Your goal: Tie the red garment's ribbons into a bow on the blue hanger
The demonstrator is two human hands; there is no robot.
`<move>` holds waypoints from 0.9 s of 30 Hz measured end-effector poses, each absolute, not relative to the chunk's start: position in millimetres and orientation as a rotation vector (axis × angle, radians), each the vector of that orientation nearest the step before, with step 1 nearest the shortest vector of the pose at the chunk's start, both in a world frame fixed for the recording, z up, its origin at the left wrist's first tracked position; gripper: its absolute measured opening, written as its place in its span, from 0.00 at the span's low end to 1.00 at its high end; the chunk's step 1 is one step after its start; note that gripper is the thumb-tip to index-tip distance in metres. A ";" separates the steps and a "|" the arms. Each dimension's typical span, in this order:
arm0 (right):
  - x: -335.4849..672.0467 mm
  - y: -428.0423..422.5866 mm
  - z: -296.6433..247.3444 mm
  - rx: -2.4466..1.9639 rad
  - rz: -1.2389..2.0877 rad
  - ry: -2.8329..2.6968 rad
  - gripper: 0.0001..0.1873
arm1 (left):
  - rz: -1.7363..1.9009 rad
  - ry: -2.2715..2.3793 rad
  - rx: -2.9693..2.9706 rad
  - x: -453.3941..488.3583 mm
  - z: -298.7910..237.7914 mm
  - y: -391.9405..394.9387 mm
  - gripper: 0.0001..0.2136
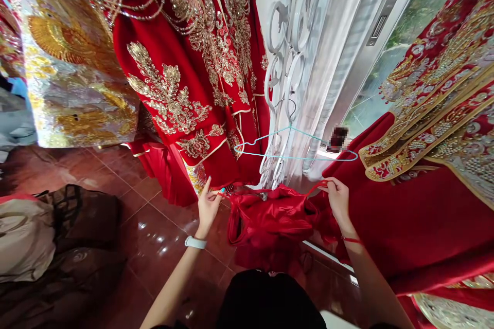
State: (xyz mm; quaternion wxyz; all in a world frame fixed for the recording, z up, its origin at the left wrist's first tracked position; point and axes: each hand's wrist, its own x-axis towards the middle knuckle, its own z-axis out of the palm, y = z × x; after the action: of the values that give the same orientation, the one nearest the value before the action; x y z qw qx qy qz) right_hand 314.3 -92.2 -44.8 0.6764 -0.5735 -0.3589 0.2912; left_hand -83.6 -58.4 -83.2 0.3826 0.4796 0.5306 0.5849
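A shiny red satin garment [274, 216] hangs between my two hands, spread out below a thin light-blue wire hanger [297, 158]. My left hand [208, 206] is closed in a pinch on the strap at the garment's left side. On the other side, my right hand [337, 196] pinches the right strap, pulling it up and outward. The hanger is hooked on a white scrollwork metal rack [283, 67], and its bar is bare of cloth. The lower part of the garment falls into shadow in front of my body.
A red jacket with gold embroidery [170, 92] hangs close on the left, beside a gold-patterned garment [77, 72]. Beaded red-and-gold clothing [436, 133] hangs at the right, by a window [409, 25]. Bags [27, 239] lie on the tiled floor [154, 247] at lower left.
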 end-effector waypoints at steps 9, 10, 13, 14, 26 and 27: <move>278.0 -84.6 -26.8 -1.136 0.942 -0.610 0.13 | 1.580 0.999 0.911 -55.3 -71.3 -54.2 0.63; 270.2 -82.6 -25.2 -1.110 1.026 -0.622 0.15 | 1.585 0.991 0.926 -53.3 -66.1 -53.3 0.64; 245.6 -73.3 -24.2 -1.062 1.185 -0.594 0.18 | 1.585 0.987 0.998 -49.6 -50.2 -50.3 0.64; 237.3 -68.9 -24.7 -1.055 1.223 -0.580 0.19 | 1.577 0.989 1.023 -49.1 -45.8 -49.2 0.65; 180.3 2.6 -13.4 -1.013 1.493 -0.693 0.27 | 1.669 1.035 1.162 -54.1 -26.9 -40.5 0.60; 180.3 3.2 -12.6 -1.023 1.467 -0.698 0.26 | 1.684 1.041 1.168 -55.1 -24.7 -39.6 0.60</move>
State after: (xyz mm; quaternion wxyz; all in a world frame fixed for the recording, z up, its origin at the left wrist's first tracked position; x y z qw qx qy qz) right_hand 180.3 3.2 -12.6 0.5737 -0.4364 -0.2979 0.6259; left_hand -55.1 -39.6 -24.7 0.4091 0.4636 0.4133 0.6685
